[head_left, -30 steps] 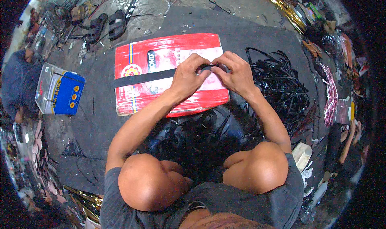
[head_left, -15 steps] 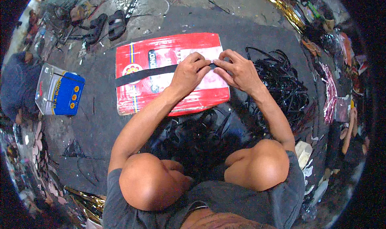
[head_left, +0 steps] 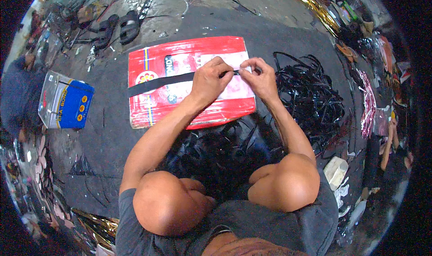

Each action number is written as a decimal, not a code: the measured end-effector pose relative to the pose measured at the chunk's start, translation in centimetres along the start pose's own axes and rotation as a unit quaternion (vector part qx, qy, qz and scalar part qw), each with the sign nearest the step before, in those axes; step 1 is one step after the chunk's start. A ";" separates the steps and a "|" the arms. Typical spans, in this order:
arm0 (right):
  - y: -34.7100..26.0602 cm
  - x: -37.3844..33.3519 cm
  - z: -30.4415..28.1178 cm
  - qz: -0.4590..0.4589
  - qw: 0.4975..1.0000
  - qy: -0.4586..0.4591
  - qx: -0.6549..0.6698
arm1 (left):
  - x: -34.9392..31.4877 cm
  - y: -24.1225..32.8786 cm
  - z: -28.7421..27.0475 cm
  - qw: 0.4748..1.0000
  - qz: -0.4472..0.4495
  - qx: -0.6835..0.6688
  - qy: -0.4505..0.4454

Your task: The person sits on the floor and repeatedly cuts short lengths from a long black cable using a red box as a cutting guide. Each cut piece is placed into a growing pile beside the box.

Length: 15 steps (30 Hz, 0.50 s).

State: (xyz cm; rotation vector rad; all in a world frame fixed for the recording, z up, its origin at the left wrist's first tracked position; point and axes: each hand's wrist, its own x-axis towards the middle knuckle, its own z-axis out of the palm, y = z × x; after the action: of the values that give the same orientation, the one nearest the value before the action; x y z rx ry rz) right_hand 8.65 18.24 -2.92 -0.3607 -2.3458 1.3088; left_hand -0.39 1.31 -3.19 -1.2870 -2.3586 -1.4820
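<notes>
Left hand [head_left: 209, 79] and right hand [head_left: 261, 79] are pinching flat black strip [head_left: 166, 81] near red-white rectangular block [head_left: 180, 94]'s right edge, partly hiding strip; grey floor [head_left: 258, 27] extending beyond.

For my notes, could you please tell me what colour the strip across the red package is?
The strip is black, seen in the head view.
</notes>
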 end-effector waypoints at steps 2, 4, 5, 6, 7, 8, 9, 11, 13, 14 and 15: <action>1.1 0.4 0.2 0.055 0.996 -0.021 0.061 | 0.5 0.4 -0.4 1.000 0.003 0.003 -0.016; 0.8 0.6 0.5 0.006 0.998 -0.002 0.066 | 1.1 0.2 -0.9 0.998 0.012 0.031 -0.057; 0.6 0.0 0.5 0.021 0.994 0.012 0.106 | 1.2 0.2 -1.0 0.997 0.018 0.038 -0.071; 0.1 -0.3 0.6 0.039 0.988 0.026 0.148 | 1.3 0.2 -1.0 0.995 0.021 0.046 -0.087; 1.4 -0.3 1.5 0.034 0.973 0.063 0.220 | 1.5 0.2 -0.9 0.996 0.034 0.032 -0.077; 1.9 -0.2 1.2 0.055 0.976 0.054 0.201 | 1.7 0.2 -0.7 0.996 0.046 0.019 -0.068; 1.8 -0.8 0.8 0.082 0.979 0.043 0.184 | 1.4 0.3 -0.4 0.997 0.054 0.004 -0.062; 1.4 -1.4 0.8 0.093 0.988 0.038 0.114 | 1.1 0.5 0.4 0.996 0.078 -0.019 -0.040; 2.1 -1.4 0.7 0.029 0.997 0.040 0.058 | 1.0 0.9 1.2 0.997 0.057 -0.049 -0.023; 2.3 -1.4 0.6 -0.003 0.999 0.040 0.030 | 0.9 1.1 1.5 0.997 0.047 -0.063 -0.014; 2.3 -1.6 0.5 0.028 0.996 0.029 0.074 | 0.8 1.0 1.6 0.996 0.049 -0.071 -0.013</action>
State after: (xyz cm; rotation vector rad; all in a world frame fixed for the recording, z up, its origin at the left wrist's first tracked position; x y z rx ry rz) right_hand 9.80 18.41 -5.53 -0.4151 -2.1888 1.4684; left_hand 0.30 3.26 -2.98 -1.4403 -2.2044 -1.6370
